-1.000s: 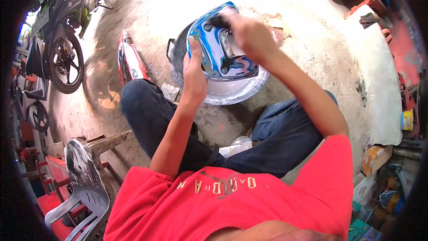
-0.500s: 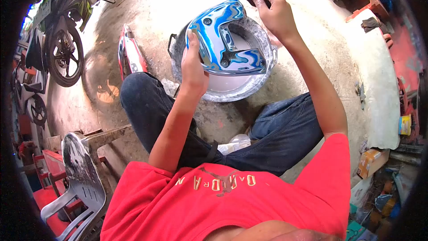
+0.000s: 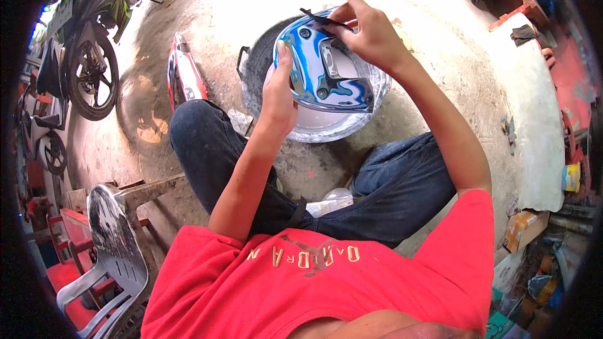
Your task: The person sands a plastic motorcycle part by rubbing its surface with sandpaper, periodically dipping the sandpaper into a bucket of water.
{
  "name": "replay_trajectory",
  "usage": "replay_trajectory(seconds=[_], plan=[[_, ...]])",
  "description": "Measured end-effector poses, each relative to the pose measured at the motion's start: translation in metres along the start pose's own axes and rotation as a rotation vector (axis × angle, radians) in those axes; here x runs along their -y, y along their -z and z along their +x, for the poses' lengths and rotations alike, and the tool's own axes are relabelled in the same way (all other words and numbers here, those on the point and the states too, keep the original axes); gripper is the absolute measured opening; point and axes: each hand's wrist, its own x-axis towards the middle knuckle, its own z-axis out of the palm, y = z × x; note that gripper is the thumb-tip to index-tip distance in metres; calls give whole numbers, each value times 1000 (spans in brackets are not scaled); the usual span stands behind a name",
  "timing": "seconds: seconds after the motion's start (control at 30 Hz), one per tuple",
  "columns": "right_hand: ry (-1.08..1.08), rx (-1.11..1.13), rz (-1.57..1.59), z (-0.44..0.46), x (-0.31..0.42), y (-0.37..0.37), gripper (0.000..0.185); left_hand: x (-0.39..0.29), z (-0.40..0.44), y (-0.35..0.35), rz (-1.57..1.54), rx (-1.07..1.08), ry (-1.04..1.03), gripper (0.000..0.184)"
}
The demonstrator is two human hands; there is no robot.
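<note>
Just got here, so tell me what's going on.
A seated person has a blue-and-white panel over a round tub. The left hand grips its left side; the right hand holds a thin dark piece by its far end. A red-and-white part lies on the floor.

Around me spreads a concrete floor point(image 3: 480, 81) (stained, glaring bright toward the top); a motorcycle point(image 3: 100, 3) stands at upper left, a scuffed plastic chair point(image 3: 119, 248) at lower left.
</note>
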Motion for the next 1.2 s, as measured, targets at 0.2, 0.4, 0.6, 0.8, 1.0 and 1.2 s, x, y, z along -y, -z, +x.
replay_trajectory(seconds=[0.2,0.4,0.6,0.8,1.0,1.2], plan=[[263,-49,-278,-3,-10,-3,33,3,1,4,-4,-3,-22,48],[304,-142,-397,-6,8,-2,17,2,1,5,5,17,-15,50],[241,-26,-282,-15,1,-18,38,4,1,6,19,3,-31,51],[549,-15,-326,-23,18,-33,44,4,3,11,13,10,-67,52],[411,-81,-328,-10,-2,-21,46,-5,-4,7,-24,54,-39,53],[202,32,-289,-6,7,-18,39,-4,-6,6,-34,56,-27,54]])
